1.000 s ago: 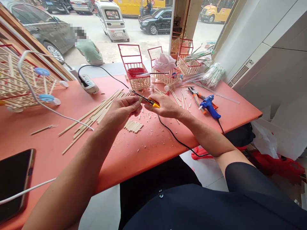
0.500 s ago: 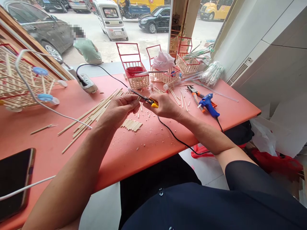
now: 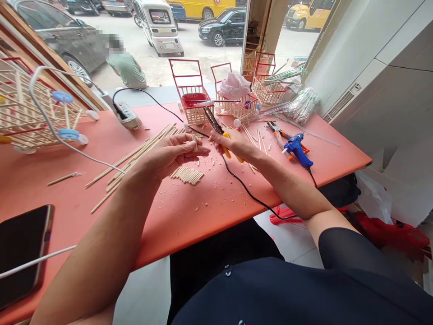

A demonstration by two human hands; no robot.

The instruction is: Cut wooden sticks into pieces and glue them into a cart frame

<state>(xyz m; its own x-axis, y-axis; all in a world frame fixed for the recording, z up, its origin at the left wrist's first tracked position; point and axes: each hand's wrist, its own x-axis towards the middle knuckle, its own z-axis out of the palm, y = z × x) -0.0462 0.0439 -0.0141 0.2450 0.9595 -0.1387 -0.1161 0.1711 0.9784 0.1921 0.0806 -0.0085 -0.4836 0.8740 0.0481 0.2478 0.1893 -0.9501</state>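
Between the thumb and fingers of my left hand (image 3: 172, 151) I pinch short wooden sticks (image 3: 195, 142); how many is hard to make out. My right hand (image 3: 233, 143) is wrapped round yellow-handled pliers (image 3: 214, 121), their dark jaws pointing up and away from the sticks. Just below my left hand, a row of short cut sticks (image 3: 187, 175) lies side by side on the pink table (image 3: 176, 216). Long wooden sticks (image 3: 135, 158) lie in a loose bundle to the left of that hand.
Small stick-built carts (image 3: 196, 113) stand at the back, one holding white cloth (image 3: 235, 85). On the right lie a blue glue gun (image 3: 297, 151) and orange-handled pliers (image 3: 277, 135). A black cable (image 3: 243, 192) crosses the table. A phone (image 3: 23, 253) lies at left.
The pliers have come away from the sticks and swung upright as my right hand moved slightly right. My left hand has turned, with its fingers more spread beneath the pinched sticks.
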